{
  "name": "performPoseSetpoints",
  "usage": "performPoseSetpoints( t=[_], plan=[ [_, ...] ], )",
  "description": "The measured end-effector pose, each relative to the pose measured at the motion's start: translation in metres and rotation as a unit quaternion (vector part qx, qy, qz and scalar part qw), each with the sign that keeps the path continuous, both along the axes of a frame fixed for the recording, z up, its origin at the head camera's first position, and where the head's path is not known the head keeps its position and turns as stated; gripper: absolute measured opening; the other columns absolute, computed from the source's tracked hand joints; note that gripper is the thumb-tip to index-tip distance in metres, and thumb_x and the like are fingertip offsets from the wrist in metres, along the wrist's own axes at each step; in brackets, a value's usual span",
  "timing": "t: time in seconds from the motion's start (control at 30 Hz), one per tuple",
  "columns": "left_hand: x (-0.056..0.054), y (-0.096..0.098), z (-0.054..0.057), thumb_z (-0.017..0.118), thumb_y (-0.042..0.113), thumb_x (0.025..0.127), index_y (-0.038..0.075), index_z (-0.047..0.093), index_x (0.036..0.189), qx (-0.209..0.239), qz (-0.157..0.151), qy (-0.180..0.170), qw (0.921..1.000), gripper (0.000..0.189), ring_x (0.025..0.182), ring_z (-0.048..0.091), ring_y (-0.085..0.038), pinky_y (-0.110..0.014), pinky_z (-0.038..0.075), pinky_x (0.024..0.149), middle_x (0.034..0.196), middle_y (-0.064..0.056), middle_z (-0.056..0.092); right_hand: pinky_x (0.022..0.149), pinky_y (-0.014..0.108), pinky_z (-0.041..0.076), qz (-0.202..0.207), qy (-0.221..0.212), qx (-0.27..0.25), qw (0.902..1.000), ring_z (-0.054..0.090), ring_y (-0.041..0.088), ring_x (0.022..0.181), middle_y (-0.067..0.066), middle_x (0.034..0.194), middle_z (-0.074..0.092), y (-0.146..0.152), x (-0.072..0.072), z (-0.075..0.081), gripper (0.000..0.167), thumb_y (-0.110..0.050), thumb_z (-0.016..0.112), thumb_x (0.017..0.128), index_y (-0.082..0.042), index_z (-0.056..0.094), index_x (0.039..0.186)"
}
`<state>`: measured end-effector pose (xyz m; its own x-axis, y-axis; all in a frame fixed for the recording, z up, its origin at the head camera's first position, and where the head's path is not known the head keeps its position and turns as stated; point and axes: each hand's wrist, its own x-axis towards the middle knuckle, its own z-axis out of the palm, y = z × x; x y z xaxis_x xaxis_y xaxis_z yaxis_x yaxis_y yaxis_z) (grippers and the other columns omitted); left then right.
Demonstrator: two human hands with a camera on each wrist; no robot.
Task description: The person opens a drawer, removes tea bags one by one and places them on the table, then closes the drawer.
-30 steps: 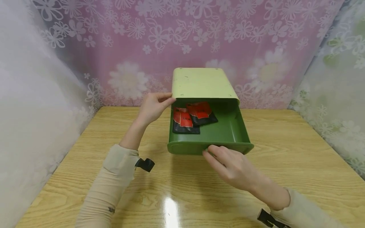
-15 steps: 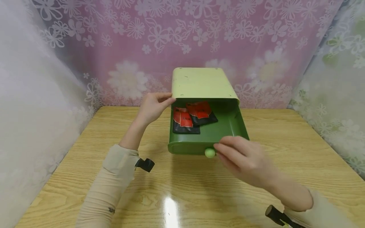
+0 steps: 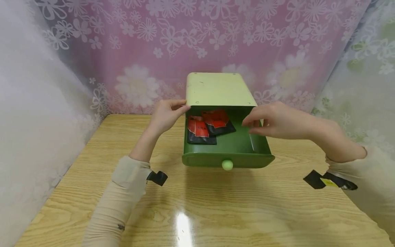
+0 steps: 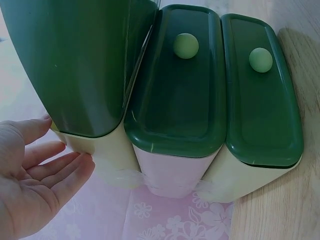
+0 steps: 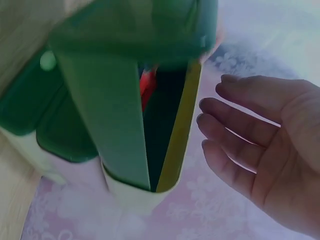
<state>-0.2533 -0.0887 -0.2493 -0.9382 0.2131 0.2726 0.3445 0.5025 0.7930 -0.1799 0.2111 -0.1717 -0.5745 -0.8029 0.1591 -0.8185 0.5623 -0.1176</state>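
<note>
A pale yellow-green drawer cabinet (image 3: 220, 90) has its green top drawer (image 3: 236, 145) pulled well out. Two red and black packets, one packet (image 3: 199, 130) partly under the other packet (image 3: 218, 122), lie at the drawer's left side. My left hand (image 3: 165, 116) touches the cabinet's upper left front corner, its thumb at the front edge and its fingers along the side. Over the drawer's right side hovers my right hand (image 3: 277, 120), holding nothing, its fingers loosely bent. The drawer's light green round knob (image 3: 227, 165) is uncovered.
Below the pulled-out drawer, the left wrist view shows a middle drawer (image 4: 177, 100) and a bottom drawer (image 4: 262, 107), both pushed in, each with a round knob. The cabinet stands on a wood-grain table (image 3: 148, 212). A pink flowered curtain (image 3: 172, 37) hangs close behind.
My right hand has let go of the drawer knob, swung right, and risen over the drawer's right side. My left hand, the drawer and the packets stay where they were.
</note>
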Motion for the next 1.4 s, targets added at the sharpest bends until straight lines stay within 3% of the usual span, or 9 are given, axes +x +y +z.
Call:
performPoseSetpoints(
  t=[0.3,0.63,0.73,1.0,1.23,1.4],
  plan=[
    [0.000,0.001,0.001,0.061,0.033,0.091,0.011,0.061,0.125,0.000,-0.005,0.007,1.0000,0.040,0.108,0.058,-0.019,-0.037,0.048,0.089,0.121,-0.007,0.061,0.072,0.033,0.053,0.008,-0.060,0.065,0.9960,0.064,0.013,0.081,0.002,0.096,0.068,-0.018,-0.041,0.009,0.021,-0.013,0.068,0.086,-0.005,0.069,0.105],
    [0.001,0.000,0.001,0.061,0.031,0.091,0.010,0.062,0.124,0.014,-0.008,0.011,0.9998,0.039,0.108,0.058,-0.020,-0.037,0.047,0.089,0.120,-0.008,0.061,0.079,0.036,0.049,0.001,-0.112,0.159,0.9808,0.062,0.016,0.085,0.011,0.116,0.061,-0.052,-0.058,0.008,0.035,-0.015,0.063,0.090,0.001,0.060,0.121],
    [0.000,0.000,0.001,0.061,0.031,0.091,0.010,0.062,0.123,0.012,-0.007,0.011,0.9998,0.039,0.108,0.059,-0.020,-0.037,0.048,0.089,0.120,-0.008,0.062,0.078,0.036,0.048,-0.004,-0.103,0.184,0.9775,0.059,0.016,0.082,0.012,0.115,0.060,-0.059,-0.062,0.004,0.041,-0.016,0.064,0.089,0.003,0.055,0.125],
    [0.001,0.000,0.001,0.060,0.032,0.091,0.010,0.061,0.124,0.005,-0.002,0.013,0.9999,0.039,0.108,0.058,-0.020,-0.037,0.048,0.088,0.120,-0.008,0.061,0.093,0.044,0.043,-0.010,-0.032,0.238,0.9708,0.054,0.031,0.108,0.019,0.117,0.056,-0.072,-0.065,-0.011,0.056,-0.023,0.071,0.083,0.007,0.050,0.126],
    [0.001,0.000,-0.001,0.061,0.032,0.091,0.011,0.062,0.124,0.004,0.000,0.009,0.9999,0.039,0.108,0.058,-0.020,-0.037,0.048,0.088,0.119,-0.008,0.062,0.090,0.046,0.045,-0.018,-0.010,0.272,0.9621,0.054,0.031,0.106,0.019,0.115,0.057,-0.076,-0.067,-0.022,0.061,-0.025,0.071,0.083,0.005,0.047,0.130],
    [0.001,0.000,-0.001,0.061,0.031,0.091,0.010,0.061,0.124,0.006,0.000,0.007,1.0000,0.040,0.109,0.058,-0.021,-0.038,0.048,0.089,0.119,-0.008,0.062,0.089,0.046,0.046,-0.026,-0.003,0.274,0.9613,0.054,0.031,0.107,0.018,0.116,0.057,-0.076,-0.068,-0.025,0.064,-0.025,0.071,0.083,0.003,0.043,0.134]
  ],
)
